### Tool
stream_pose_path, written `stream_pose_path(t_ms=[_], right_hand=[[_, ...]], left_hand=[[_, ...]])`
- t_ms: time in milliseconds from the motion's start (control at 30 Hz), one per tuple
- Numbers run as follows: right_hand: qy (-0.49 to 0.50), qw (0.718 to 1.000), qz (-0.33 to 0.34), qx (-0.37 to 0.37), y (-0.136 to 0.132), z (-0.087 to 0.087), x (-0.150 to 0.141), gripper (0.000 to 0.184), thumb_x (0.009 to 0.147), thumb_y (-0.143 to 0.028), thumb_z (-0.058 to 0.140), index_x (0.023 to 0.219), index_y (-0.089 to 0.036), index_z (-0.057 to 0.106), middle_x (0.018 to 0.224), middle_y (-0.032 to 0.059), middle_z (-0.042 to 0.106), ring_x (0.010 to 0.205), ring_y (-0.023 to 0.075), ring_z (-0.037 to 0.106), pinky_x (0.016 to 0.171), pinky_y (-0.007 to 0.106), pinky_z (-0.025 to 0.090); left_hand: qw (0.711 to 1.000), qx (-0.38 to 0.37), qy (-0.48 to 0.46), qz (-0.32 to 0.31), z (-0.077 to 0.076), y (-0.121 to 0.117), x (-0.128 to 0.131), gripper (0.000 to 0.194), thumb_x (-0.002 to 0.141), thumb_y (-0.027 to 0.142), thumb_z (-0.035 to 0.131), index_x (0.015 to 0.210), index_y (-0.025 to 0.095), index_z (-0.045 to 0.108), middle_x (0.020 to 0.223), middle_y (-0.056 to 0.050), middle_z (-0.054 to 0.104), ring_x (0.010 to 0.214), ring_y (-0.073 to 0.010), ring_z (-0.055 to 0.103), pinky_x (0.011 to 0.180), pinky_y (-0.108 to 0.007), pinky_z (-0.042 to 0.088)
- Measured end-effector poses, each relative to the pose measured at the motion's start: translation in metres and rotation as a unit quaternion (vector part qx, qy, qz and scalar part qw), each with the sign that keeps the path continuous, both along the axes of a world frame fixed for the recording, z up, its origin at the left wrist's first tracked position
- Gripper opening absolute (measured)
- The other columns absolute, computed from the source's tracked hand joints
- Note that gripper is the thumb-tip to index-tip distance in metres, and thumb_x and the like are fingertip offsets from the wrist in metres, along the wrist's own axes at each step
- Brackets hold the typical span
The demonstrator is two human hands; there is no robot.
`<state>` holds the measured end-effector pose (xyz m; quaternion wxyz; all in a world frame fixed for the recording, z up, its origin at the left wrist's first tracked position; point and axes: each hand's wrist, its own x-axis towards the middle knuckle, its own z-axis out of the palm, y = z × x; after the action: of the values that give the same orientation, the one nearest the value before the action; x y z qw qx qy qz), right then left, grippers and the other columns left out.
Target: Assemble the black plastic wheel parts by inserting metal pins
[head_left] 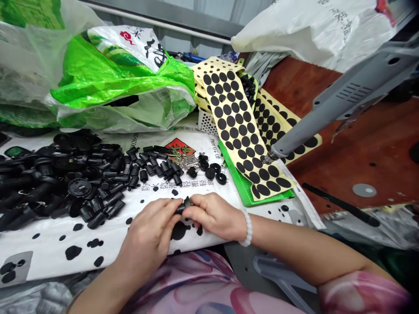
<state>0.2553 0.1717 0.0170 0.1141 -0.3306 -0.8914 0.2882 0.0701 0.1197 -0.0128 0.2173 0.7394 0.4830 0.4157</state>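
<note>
- Angled up from lower L: bare left hand, back uppermost, w/ fingers bent, close tog., tips aimed R.
- Angled in from lower R, wearing a pale beaded bracelet: bare right hand, w/ thumb + index tips aimed L, other fingers curled under.
- Both closed, pinching one small black plastic part btwn fingertips, L hand at its L end, R hand at its R.
- Held nr the near edge of a white printed plastic sheet; can't tell if touching it.
- Long axis approx. sideways, rising slightly to the R; short pointed bit sticking up. Mostly hidden by fingers, so can't tell front end fr. back.
- Beyond the hands, on the same sheet: scattered short black ribbed cylinders, small silvery metal pieces + round black plastic rings.
- To far L: big heap of mixed black plastic parts.
- To upper R, well apart fr. both hands: grey power tool w/ metal tip, slanted down-L over a cream sheet of black round stickers.
</note>
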Motion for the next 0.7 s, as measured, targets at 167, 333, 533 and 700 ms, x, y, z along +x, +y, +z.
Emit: stream_pose_path(t_ms=[167, 333, 533, 700], right_hand=[[-0.001, 0.998, -0.023, 0.063, -0.006, 0.008, 0.003, 0.071, 0.087, -0.070, 0.027, 0.102, -0.009, 0.059, 0.091, 0.0158, 0.066, 0.075, 0.0228, 0.064, 0.066, 0.033, 0.050], [0.081, 0.995, -0.012, 0.064, -0.006, -0.005, 0.003, 0.054, 0.095, -0.054, 0.026, 0.109, -0.009, 0.054, 0.083, 0.0142, 0.066, 0.074, 0.0230, 0.064, 0.064, 0.034, 0.051], [-0.005, 0.948, -0.094, -0.304, -0.005, -0.005, -0.005, 0.064, 0.092, -0.062, 0.010, 0.081, -0.015, 0.052, 0.054, 0.0020, 0.055, 0.036, 0.0130, 0.047, 0.037, 0.025, 0.040], [0.053, 0.997, -0.026, 0.048, -0.005, 0.000, -0.001, 0.049, 0.091, -0.056, 0.036, 0.109, -0.012, 0.051, 0.099, 0.0178, 0.063, 0.081, 0.0250, 0.061, 0.072, 0.039, 0.048]], left_hand=[[0.985, -0.141, -0.092, -0.022, -0.001, 0.003, 0.002, 0.025, 0.088, 0.023, 0.048, 0.104, 0.015, 0.066, 0.081, -0.006, 0.068, 0.069, -0.0148, 0.063, 0.063, -0.025, 0.052], [0.991, -0.120, -0.066, -0.015, 0.001, -0.002, 0.009, 0.026, 0.089, 0.021, 0.044, 0.100, 0.010, 0.066, 0.075, -0.009, 0.066, 0.064, -0.0168, 0.060, 0.059, -0.029, 0.052], [0.988, 0.127, 0.082, 0.031, -0.014, -0.008, 0.010, 0.028, 0.088, 0.012, 0.045, 0.111, 0.011, 0.060, 0.090, -0.013, 0.067, 0.083, -0.0221, 0.061, 0.075, -0.038, 0.053], [0.988, -0.132, -0.073, -0.017, -0.004, -0.001, 0.001, 0.024, 0.091, 0.021, 0.044, 0.103, 0.014, 0.063, 0.076, -0.005, 0.066, 0.060, -0.0139, 0.059, 0.053, -0.024, 0.050]])
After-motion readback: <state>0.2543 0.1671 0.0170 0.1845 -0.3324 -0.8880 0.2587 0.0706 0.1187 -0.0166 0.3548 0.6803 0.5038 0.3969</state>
